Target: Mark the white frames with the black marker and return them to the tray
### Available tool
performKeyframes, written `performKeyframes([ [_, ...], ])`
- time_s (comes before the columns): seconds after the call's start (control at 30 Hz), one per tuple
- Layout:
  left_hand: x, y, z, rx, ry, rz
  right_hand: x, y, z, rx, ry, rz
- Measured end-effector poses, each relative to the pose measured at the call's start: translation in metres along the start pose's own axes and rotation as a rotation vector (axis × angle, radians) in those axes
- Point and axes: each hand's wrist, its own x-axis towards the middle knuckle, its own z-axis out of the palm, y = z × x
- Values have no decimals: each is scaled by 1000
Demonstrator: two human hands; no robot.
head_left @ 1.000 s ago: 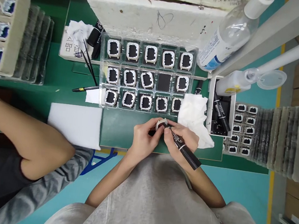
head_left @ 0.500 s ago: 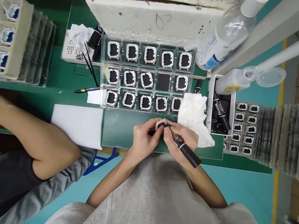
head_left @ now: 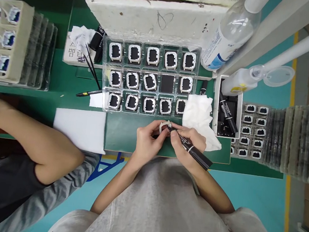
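Between the thumb and fingers of my left hand (head_left: 149, 139) is a small pale watch-case-like frame (head_left: 164, 124), partly covered by the fingertips. My right hand (head_left: 187, 142) grips a black marker pen (head_left: 198, 157), its tip end at the frame and its thick end pointing down to the right. Just beyond my hands lies a clear plastic tray (head_left: 150, 70) with rows of similar white frames on black pads. One compartment (head_left: 167, 84) in its middle row shows only the black pad. A crumpled white wipe (head_left: 199, 115) lies by the tray's right corner, close to my right hand.
A small white box (head_left: 215, 112) with a marker inside stands on the right, near two bottles (head_left: 224, 42). Stacked trays (head_left: 275, 137) rise further right, others (head_left: 37, 50) at left. A white foam sheet (head_left: 79, 129) lies beside a co-worker's arm (head_left: 42, 140).
The frame has turned a little in my left fingers and now shows more of its open ring. The marker's thick end has shifted slightly to the right.
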Motion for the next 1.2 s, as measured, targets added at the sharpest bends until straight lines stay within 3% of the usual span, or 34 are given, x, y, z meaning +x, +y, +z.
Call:
performKeyframes([
  [0.23,7,10,-4,-253,-51,-171,1,-2,0,60,3,0],
  [0.4,14,18,-16,-415,-174,-328,2,-1,0,161,40,-133],
  [0.77,22,15,-23,-513,-260,-313,5,-3,0,240,-23,-267],
  [0.97,20,15,-25,-455,-214,-369,0,1,3,177,-19,-203],
  [1.2,16,17,-16,-400,-162,-322,-1,0,-1,137,-38,-127],
])
